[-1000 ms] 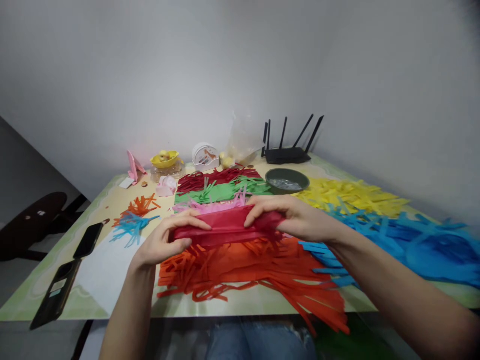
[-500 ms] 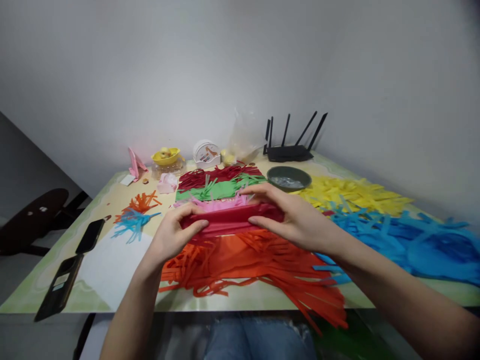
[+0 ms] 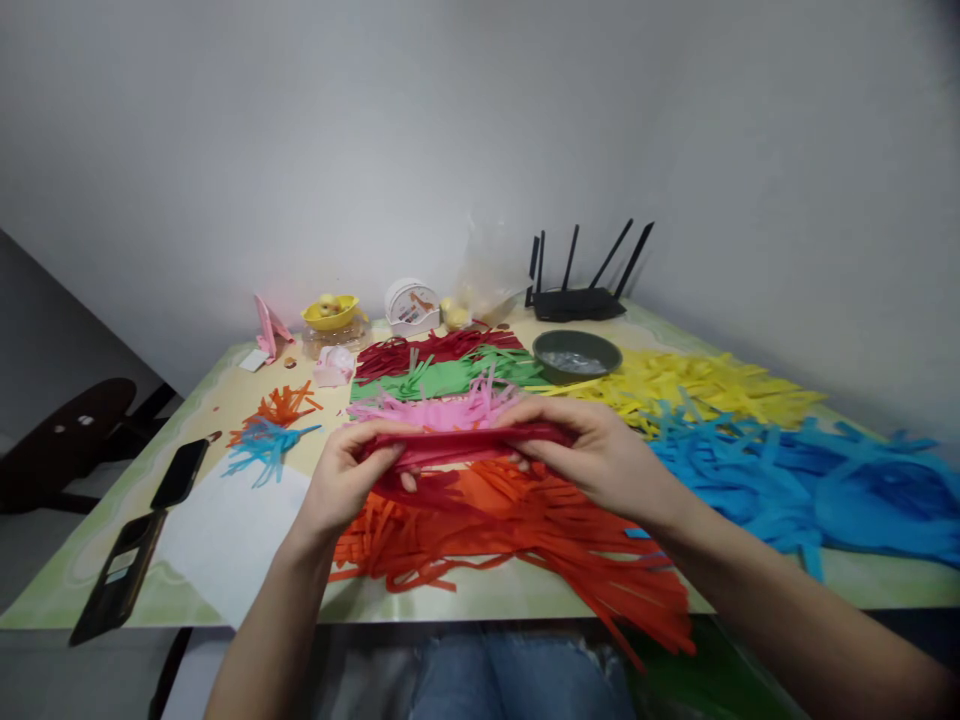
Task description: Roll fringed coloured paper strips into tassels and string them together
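Observation:
Stretched between my hands is a folded strip of crimson tissue paper [image 3: 457, 447], held level above the table. My left hand [image 3: 352, 475] pinches its left end, and my right hand [image 3: 592, 455] pinches the right end, thumbs toward me. Beneath it lies fringed orange tissue paper [image 3: 480, 530], with some strands hanging over the table's front edge. Just behind the held strip are fringed pink paper [image 3: 442, 408], green paper [image 3: 450, 379] and dark red paper [image 3: 435, 348], in rows.
Fringed yellow paper [image 3: 705, 385] and blue paper [image 3: 795, 490] spread along the right. A dark bowl [image 3: 576, 357] and a black router [image 3: 577, 304] stand behind. On the left are a white sheet [image 3: 232, 530], two phones [image 3: 180, 473], and small orange and blue tassels [image 3: 266, 448].
Both hands have rolled the crimson paper so it looks narrower, more edge-on. My right hand has lowered slightly, and fingertips now show under the paper.

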Demonstrator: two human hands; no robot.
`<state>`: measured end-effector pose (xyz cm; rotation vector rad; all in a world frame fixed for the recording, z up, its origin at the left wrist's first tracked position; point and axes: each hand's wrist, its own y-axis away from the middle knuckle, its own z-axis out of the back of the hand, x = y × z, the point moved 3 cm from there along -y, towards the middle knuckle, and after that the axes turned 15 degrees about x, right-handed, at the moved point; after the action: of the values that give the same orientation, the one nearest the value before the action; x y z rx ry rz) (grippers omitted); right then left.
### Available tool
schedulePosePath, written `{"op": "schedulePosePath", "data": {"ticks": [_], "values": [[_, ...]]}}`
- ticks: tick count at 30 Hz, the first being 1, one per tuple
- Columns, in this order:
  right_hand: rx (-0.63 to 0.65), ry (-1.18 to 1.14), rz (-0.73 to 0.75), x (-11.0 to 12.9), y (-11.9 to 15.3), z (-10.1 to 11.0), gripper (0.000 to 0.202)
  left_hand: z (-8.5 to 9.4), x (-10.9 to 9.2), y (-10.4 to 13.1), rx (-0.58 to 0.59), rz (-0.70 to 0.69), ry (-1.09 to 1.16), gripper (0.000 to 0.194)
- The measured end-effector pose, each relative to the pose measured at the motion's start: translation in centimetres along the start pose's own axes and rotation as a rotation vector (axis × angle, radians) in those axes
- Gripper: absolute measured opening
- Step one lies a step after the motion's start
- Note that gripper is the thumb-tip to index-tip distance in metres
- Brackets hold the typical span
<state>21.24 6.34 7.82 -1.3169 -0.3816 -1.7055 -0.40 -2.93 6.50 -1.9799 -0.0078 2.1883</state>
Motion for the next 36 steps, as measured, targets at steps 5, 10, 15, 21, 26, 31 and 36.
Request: {"op": "schedulePosePath", "data": {"ticks": [5, 10, 15, 21, 26, 31, 36], "values": [[0.016, -0.107, 0.039, -0.2, 0.0, 0.0, 0.012, 0.0, 0.1, 0.1, 0.044, -0.126, -0.004, 0.017], [0.009, -0.122, 0.042, -0.5, 0.0, -0.1, 0.011, 0.0, 0.4, 0.3, 0.018, -0.115, -0.070, 0.015], [0.038, -0.086, -0.026, -0.9, 0.1, -0.4, 0.012, -0.4, -0.1, 0.4, 0.071, -0.150, -0.182, 0.020], [-0.042, 0.182, 0.005, -0.8, 0.4, -0.8, 0.015, -1.1, -0.9, 0.8, -0.158, -0.152, -0.558, 0.012], [-0.035, 0.342, -0.017, -0.8, 0.6, -1.0, 0.017, -1.4, -0.6, 0.8, -0.131, -0.068, -0.720, 0.012], [-0.005, 0.154, -0.027, -1.2, 0.5, -1.2, 0.008, -1.5, -0.6, 0.7, -0.071, -0.037, -0.488, 0.011], [0.017, -0.068, -0.063, -1.4, 0.7, -1.5, 0.017, -1.4, 0.4, 1.1, -0.032, -0.011, -0.142, 0.012]]}}
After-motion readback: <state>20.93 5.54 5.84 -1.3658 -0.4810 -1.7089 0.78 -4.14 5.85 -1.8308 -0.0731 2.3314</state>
